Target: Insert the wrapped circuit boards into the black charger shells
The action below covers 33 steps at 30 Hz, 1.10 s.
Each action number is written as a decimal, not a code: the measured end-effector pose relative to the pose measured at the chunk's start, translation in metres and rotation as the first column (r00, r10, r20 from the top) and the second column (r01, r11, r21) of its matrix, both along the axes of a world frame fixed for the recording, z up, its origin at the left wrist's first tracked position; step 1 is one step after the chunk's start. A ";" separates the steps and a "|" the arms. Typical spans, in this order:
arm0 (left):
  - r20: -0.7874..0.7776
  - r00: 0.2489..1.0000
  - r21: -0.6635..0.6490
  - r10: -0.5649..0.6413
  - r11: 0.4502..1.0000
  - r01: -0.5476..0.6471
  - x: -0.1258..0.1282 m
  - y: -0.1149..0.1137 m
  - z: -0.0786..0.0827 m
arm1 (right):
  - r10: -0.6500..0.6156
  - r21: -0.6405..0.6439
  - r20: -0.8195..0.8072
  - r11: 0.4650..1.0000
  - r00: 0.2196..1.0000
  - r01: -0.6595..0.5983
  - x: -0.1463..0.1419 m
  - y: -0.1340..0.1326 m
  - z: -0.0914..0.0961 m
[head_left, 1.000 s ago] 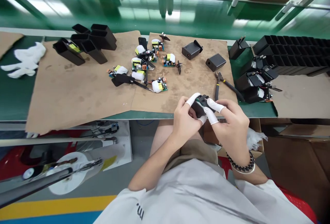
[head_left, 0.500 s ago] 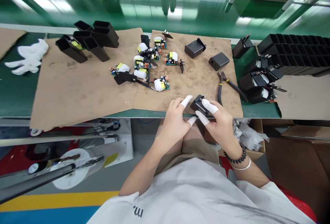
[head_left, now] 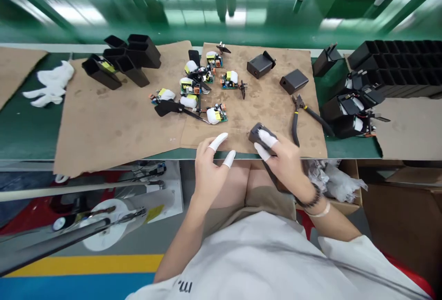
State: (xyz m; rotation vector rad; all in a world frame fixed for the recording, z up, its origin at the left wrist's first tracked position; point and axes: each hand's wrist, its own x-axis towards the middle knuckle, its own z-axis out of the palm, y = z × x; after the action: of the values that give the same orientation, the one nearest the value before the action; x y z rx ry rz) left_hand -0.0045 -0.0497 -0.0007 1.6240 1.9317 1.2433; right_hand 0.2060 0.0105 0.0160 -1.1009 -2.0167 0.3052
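black case (head_left: pixel 254 133), right fingers (head_left: pixel 267 138) across top

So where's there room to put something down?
The big bare patch is on the left cardboard, in front of the open black cases and left of the circuit boards. A smaller one lies between boards, pliers and the right hand's black box. Crowded: among the boards, along the case rows.

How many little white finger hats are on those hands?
4 white finger cots show: two on the left hand, thumb and index finger; two on the right hand, thumb and index finger. More may be hidden on the other fingers.
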 end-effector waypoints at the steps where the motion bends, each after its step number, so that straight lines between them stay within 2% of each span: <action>1: -0.009 1.000 -0.002 -0.002 1.000 0.002 0.001 0.001 0.000 | 0.023 -0.012 0.017 1.000 1.000 -0.023 -0.001 0.002 -0.003; 4: 0.018 0.998 0.000 -0.059 0.998 0.059 0.006 0.003 0.001 | 0.063 -0.038 0.048 0.997 0.997 -0.061 -0.003 0.008 -0.008; 6: 0.079 0.987 0.029 -0.143 0.990 0.141 0.012 0.004 0.002 | 0.058 -0.057 -0.032 0.997 0.998 -0.059 -0.005 0.007 -0.010; 8: 0.135 0.963 0.073 -0.234 0.971 0.226 0.021 0.004 0.002 | 0.028 -0.140 -0.219 0.988 0.975 -0.060 -0.009 0.000 -0.011; 10: 0.175 0.943 0.129 -0.283 0.956 0.263 0.031 0.004 0.005 | -0.053 -0.296 -0.476 0.950 0.878 -0.103 -0.016 -0.009 -0.012; 12: 0.202 0.938 0.200 -0.283 0.949 0.243 0.041 0.004 0.011 | -0.178 -0.473 -0.685 0.846 0.706 -0.247 -0.023 -0.019 -0.011; 14: 0.199 0.947 0.262 -0.252 0.945 0.196 0.049 0.005 0.019 | -0.312 -0.585 -0.782 0.665 0.539 -0.465 -0.030 -0.027 -0.009; 16: 0.176 0.961 0.272 -0.215 0.949 0.162 0.053 0.005 0.027 | -0.431 -0.588 -0.802 0.455 0.413 -0.668 -0.034 -0.032 -0.004; 17: 0.171 0.965 0.254 -0.200 0.955 0.153 0.054 0.006 0.031 | -0.487 -0.559 -0.797 0.371 0.357 -0.742 -0.035 -0.034 0.000; 18: 0.176 0.966 0.230 -0.187 0.962 0.145 0.054 0.006 0.034 | -0.540 -0.523 -0.783 0.306 0.307 -0.795 -0.036 -0.036 0.004; 20: 0.211 0.962 0.194 -0.170 0.972 0.129 0.054 0.006 0.037 | -0.638 -0.462 -0.736 0.227 0.227 -0.857 -0.035 -0.039 0.013; 23: 0.283 0.947 0.177 -0.149 0.979 0.101 0.053 0.005 0.040 | -0.752 -0.413 -0.644 0.185 0.142 -0.892 -0.033 -0.042 0.025; 27: 0.388 0.912 0.088 -0.134 0.990 0.108 0.051 0.002 0.045 | -0.807 -0.390 -0.589 0.238 0.043 -0.889 -0.031 -0.046 0.030; 29: 0.446 0.887 0.037 -0.120 0.993 0.116 0.050 0.001 0.047 | -0.802 -0.407 -0.597 0.265 0.035 -0.874 -0.030 -0.048 0.028; 31: 0.490 0.865 0.008 -0.109 0.993 0.121 0.049 0.000 0.047 | -0.775 -0.435 -0.630 0.291 0.056 -0.852 -0.031 -0.050 0.026; 33: 0.516 0.848 0.007 -0.118 0.991 0.134 0.047 -0.001 0.046 | -0.726 -0.466 -0.682 0.341 0.087 -0.816 -0.032 -0.053 0.024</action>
State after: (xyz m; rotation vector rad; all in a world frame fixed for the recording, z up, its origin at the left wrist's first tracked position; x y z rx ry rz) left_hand 0.0425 -0.0509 0.0453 1.2100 1.4751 1.4102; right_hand 0.1741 -0.0420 0.0398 -0.7631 -0.1301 2.0230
